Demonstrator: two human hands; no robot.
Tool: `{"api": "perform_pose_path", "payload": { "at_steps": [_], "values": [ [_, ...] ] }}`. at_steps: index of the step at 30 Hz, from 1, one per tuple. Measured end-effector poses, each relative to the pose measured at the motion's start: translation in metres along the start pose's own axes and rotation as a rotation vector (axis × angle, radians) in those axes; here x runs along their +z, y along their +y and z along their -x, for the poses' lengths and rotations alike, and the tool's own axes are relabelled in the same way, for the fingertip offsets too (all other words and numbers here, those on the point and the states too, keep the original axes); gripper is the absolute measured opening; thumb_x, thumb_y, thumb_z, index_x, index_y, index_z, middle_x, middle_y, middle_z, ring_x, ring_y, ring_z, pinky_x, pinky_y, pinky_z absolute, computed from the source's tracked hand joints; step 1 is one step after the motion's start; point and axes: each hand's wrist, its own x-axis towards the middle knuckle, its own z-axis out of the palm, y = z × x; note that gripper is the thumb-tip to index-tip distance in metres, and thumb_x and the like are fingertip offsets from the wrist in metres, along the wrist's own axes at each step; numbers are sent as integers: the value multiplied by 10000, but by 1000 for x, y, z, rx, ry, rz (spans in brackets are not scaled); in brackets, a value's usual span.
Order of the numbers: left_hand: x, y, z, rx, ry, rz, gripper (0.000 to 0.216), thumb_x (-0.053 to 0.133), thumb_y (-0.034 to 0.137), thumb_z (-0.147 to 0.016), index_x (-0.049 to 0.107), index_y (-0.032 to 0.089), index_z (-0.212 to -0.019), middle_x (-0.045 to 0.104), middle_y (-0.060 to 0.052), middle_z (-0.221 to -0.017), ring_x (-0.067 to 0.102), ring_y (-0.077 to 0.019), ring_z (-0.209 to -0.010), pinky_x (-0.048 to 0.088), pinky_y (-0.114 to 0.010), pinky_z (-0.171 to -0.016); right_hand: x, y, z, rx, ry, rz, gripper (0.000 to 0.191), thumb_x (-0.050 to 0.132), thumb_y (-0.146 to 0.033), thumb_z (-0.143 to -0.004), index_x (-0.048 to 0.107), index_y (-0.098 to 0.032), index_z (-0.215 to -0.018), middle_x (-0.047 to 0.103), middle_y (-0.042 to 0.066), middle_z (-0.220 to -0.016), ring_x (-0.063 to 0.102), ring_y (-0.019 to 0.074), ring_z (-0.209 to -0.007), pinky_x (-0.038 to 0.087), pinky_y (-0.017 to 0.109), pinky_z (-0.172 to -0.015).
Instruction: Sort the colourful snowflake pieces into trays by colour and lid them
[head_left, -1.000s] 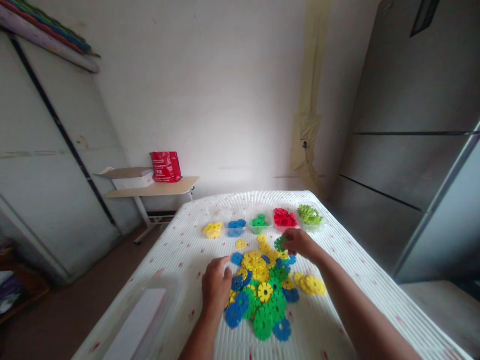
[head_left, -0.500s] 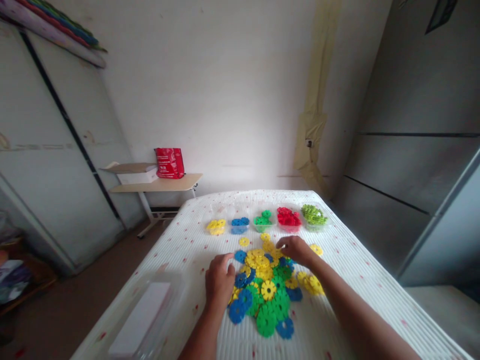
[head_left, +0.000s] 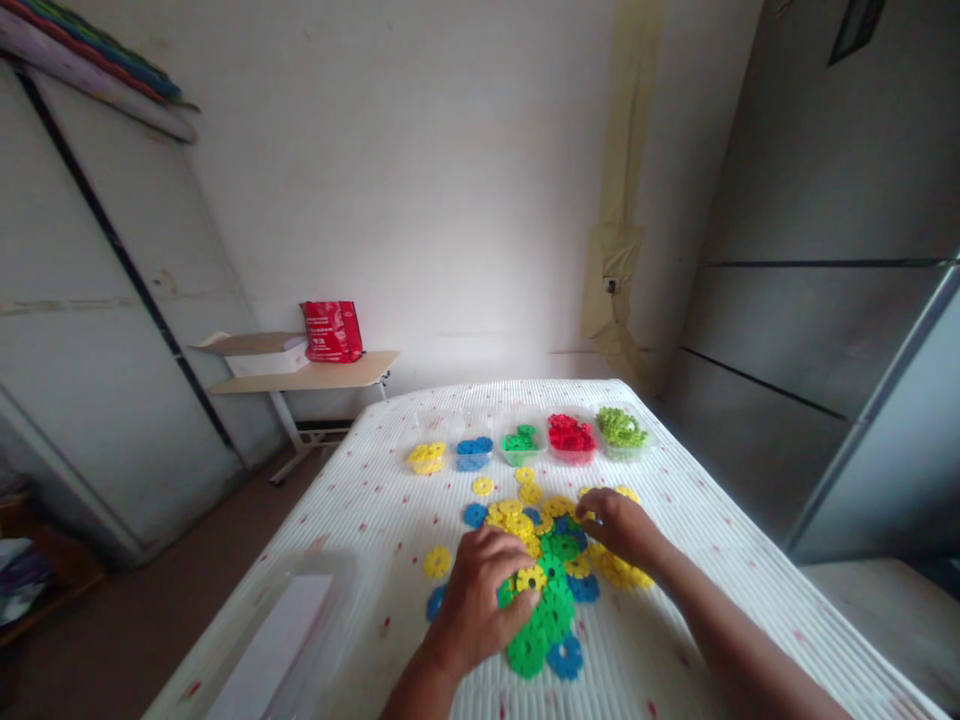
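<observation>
While the left hand [head_left: 480, 590] lay spread on the pile [head_left: 551, 615] on the table [head_left: 375, 500] and the right hand [head_left: 619, 525] curled at its edge, hold unclear, the discs [head_left: 525, 520] looked light, stiff, best pinched by their rims.

Finding: no text, label, brand, number or sign can be read anywhere in view.

The red bag [head_left: 331, 331] on the side table [head_left: 322, 374] carries pale print across its upper face (too small and blurred to make out a single letter). The pale box [head_left: 262, 354] beside it shows no marking that can be resolved. The coloured discs [head_left: 541, 555] bear no lettering that can be made out at this sharpness.
</observation>
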Motion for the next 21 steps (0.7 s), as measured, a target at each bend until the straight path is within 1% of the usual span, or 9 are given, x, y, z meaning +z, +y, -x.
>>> {"api": "perform_pose_path", "payload": {
  "at_steps": [2,4,6,8,10,12,15,18,21],
  "values": [
    [4,18,2,78,-132,-10,410,611,458,-708,627,308,-1089,614,-30,-1147,490,-252,-1113,339,-463,-1006,1,-5,1,-105,32,-32,242,534,-196,-765,667,-217,-966,651,73,-1045,569,211,-978,422,298,-834],
    [11,28,4,87,-232,-52,556,622,522,-677,542,354,-1201,544,-13,-1269,419,-285,-1203,226,-543,-1060,5,-12,1,-225,41,-42,263,543,-213,-776,654,-227,-1014,617,81,-1137,544,222,-1029,400,331,-872],
    [16,29,5,61,-295,-92,598,609,540,-684,485,382,-1248,484,0,-1340,370,-299,-1252,135,-594,-1073,9,-17,-1,-328,14,-33,232,522,-188,-794,655,-223,-980,634,77,-1083,559,205,-983,381,337,-876],
    [19,24,4,22,-317,-114,599,601,530,-699,465,385,-1264,450,-2,-1374,348,-301,-1270,111,-603,-1073,11,-20,-3,-366,-13,-27,204,504,-147,-794,655,-212,-916,660,53,-941,577,180,-897,374,320,-858],
    [18,15,3,-32,-300,-130,603,604,503,-708,456,372,-1277,417,-20,-1401,337,-305,-1278,131,-587,-1072,10,-19,-3,-319,-11,-24,194,510,-128,-774,655,-205,-878,660,41,-879,575,174,-869,378,301,-842],
    [16,5,2,-97,-255,-163,593,607,453,-719,456,355,-1284,400,-40,-1413,338,-307,-1279,160,-570,-1068,7,-15,-1,-246,-2,-14,189,525,-123,-746,661,-202,-850,658,45,-887,565,183,-883,385,291,-835],
    [14,-7,0,-194,-189,-233,557,590,391,-734,468,350,-1276,414,-45,-1402,351,-299,-1276,200,-548,-1060,1,-9,1,-170,-19,-11,206,534,-105,-709,665,-197,-839,654,53,-912,558,190,-915,395,276,-834],
    [14,-15,0,-305,-140,-310,543,549,400,-759,453,347,-1291,415,-56,-1404,361,-304,-1276,235,-546,-1041,-3,-7,4,-89,-52,3,220,536,-65,-661,665,-186,-794,650,64,-916,567,189,-915,406,261,-823],
    [15,-17,0,-407,-126,-394,564,486,441,-790,399,330,-1335,371,-76,-1434,345,-321,-1287,235,-574,-1021,-7,-6,6,-23,-77,22,216,536,-47,-635,657,-179,-757,645,69,-898,581,184,-872,423,251,-786]
  ]
}}
